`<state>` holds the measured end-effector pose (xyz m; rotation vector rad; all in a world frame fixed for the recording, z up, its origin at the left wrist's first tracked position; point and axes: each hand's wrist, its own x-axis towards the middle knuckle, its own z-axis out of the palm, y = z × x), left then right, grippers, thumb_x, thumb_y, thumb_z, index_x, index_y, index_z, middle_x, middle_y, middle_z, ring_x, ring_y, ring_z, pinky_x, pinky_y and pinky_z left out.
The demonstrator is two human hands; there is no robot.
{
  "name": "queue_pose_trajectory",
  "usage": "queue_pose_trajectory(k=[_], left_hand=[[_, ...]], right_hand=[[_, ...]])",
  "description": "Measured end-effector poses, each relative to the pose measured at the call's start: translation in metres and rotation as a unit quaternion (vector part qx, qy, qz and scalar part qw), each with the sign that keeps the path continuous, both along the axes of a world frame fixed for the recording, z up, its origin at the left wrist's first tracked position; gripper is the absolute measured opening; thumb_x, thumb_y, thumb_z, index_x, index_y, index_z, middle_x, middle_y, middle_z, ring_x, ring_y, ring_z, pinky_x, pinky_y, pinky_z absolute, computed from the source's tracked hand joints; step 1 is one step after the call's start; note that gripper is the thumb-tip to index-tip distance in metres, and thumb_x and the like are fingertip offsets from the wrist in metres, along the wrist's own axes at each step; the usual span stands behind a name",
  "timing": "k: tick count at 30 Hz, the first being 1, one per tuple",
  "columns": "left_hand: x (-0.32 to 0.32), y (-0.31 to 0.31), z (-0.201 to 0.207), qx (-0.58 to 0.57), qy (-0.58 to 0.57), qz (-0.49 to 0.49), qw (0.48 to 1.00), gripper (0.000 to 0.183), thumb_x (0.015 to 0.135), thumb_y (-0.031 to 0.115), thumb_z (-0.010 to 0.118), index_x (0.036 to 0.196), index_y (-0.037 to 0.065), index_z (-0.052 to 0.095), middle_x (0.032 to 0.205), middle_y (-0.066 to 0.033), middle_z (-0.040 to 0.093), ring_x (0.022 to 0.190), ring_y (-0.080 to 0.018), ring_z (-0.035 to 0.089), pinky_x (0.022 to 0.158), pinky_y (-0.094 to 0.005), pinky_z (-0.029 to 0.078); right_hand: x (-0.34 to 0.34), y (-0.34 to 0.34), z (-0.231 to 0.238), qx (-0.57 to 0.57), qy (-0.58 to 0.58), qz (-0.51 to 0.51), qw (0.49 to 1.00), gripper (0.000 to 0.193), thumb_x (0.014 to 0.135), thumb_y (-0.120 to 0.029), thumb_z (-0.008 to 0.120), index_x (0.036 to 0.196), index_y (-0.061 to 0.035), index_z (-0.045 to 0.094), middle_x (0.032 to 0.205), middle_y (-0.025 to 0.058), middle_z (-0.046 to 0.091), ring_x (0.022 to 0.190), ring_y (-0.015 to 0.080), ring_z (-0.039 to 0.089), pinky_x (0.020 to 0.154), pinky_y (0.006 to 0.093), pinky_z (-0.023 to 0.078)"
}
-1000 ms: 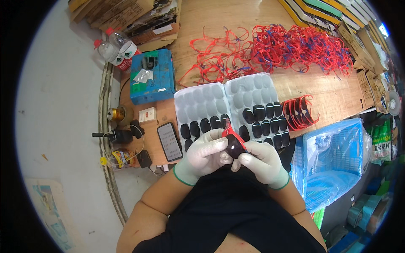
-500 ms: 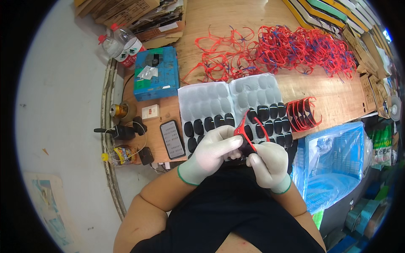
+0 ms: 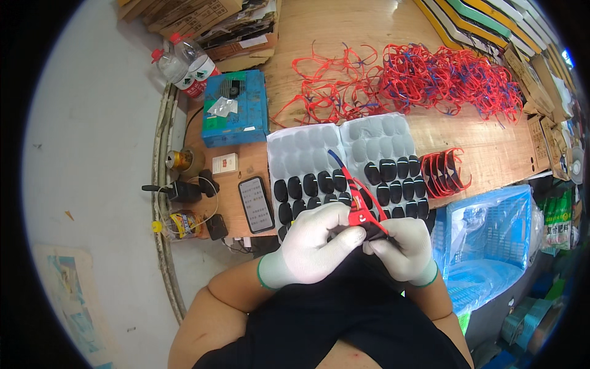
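Note:
Both my hands wear white knit gloves with green cuffs. Between them is a red sunglasses frame (image 3: 358,215) with a dark blue temple tip pointing up and away. My left hand (image 3: 316,246) pinches one side of its front, and my right hand (image 3: 409,247) closes on the other side. A dark lens shows at the frame between my fingers, partly hidden. Just beyond lie two pale moulded trays, the left tray (image 3: 302,150) and the right tray (image 3: 375,130), with rows of dark lenses (image 3: 387,169) in their nearer pockets. Assembled red sunglasses (image 3: 445,173) stand nested at the right.
Red and blue frames (image 3: 448,80) lie heaped at the back. On the left are a blue metal box (image 3: 235,126), a phone (image 3: 255,204), a small white box (image 3: 225,163) and plastic bottles (image 3: 184,67). A plastic-lined blue crate (image 3: 482,246) stands right of the table.
The sunglasses frame has turned in my hands, so a temple now points up and left over the trays. Both hands sit slightly lower; the whole view has shifted a little.

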<state>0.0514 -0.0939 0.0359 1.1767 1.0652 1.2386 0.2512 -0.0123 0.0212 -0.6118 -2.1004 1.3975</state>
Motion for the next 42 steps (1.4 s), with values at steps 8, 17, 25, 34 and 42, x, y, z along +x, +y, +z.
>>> queue_pose_trajectory(k=[8, 17, 25, 34, 42], left_hand=[[0.004, 0.015, -0.026, -0.088, -0.067, 0.014, 0.994, 0.010, 0.101, 0.006, 0.054, 0.106, -0.002, 0.057, 0.092, -0.0075, 0.067, 0.084, -0.0116, 0.065, 0.077, -0.0284, 0.053], [-0.005, 0.017, -0.011, -0.154, -0.011, -0.007, 0.988, 0.013, 0.102, 0.010, 0.056, 0.103, -0.002, 0.061, 0.093, -0.0071, 0.070, 0.082, -0.0101, 0.066, 0.074, -0.0269, 0.054], [0.000, 0.016, -0.004, -0.164, -0.008, 0.008, 0.986, 0.015, 0.101, 0.011, 0.057, 0.105, -0.003, 0.062, 0.093, -0.0092, 0.070, 0.083, -0.0110, 0.068, 0.074, -0.0275, 0.056], [0.000, 0.026, -0.007, -0.181, 0.022, 0.023, 0.983, 0.023, 0.102, 0.018, 0.057, 0.098, -0.003, 0.065, 0.088, -0.0087, 0.070, 0.077, -0.0118, 0.066, 0.073, -0.0266, 0.054], [0.005, 0.020, 0.000, -0.118, 0.021, 0.009, 0.993, 0.020, 0.101, 0.015, 0.057, 0.097, -0.004, 0.064, 0.083, -0.0064, 0.068, 0.075, -0.0085, 0.064, 0.068, -0.0256, 0.053]], right_hand=[[-0.028, -0.010, -0.005, -0.149, 0.027, -0.134, 0.979, 0.012, 0.093, -0.005, 0.060, 0.097, 0.0047, 0.065, 0.069, 0.0095, 0.068, 0.059, 0.0138, 0.065, 0.058, 0.0258, 0.051], [-0.030, -0.021, 0.002, -0.027, -0.021, -0.185, 0.982, 0.010, 0.091, -0.007, 0.061, 0.088, 0.0029, 0.063, 0.062, 0.0117, 0.060, 0.051, 0.0163, 0.060, 0.049, 0.0299, 0.045], [-0.029, -0.019, 0.004, -0.262, 0.046, -0.156, 0.951, 0.013, 0.095, -0.008, 0.057, 0.092, 0.0042, 0.061, 0.063, 0.0058, 0.062, 0.056, 0.0105, 0.059, 0.054, 0.0257, 0.046], [-0.031, -0.014, 0.004, -0.318, 0.061, -0.163, 0.932, 0.012, 0.095, -0.007, 0.055, 0.092, 0.0031, 0.061, 0.068, 0.0047, 0.063, 0.060, 0.0089, 0.059, 0.056, 0.0249, 0.047], [-0.030, -0.022, 0.009, 0.035, 0.012, -0.220, 0.975, 0.005, 0.086, -0.003, 0.063, 0.087, 0.0014, 0.062, 0.062, 0.0126, 0.060, 0.047, 0.0206, 0.058, 0.047, 0.0317, 0.045]])
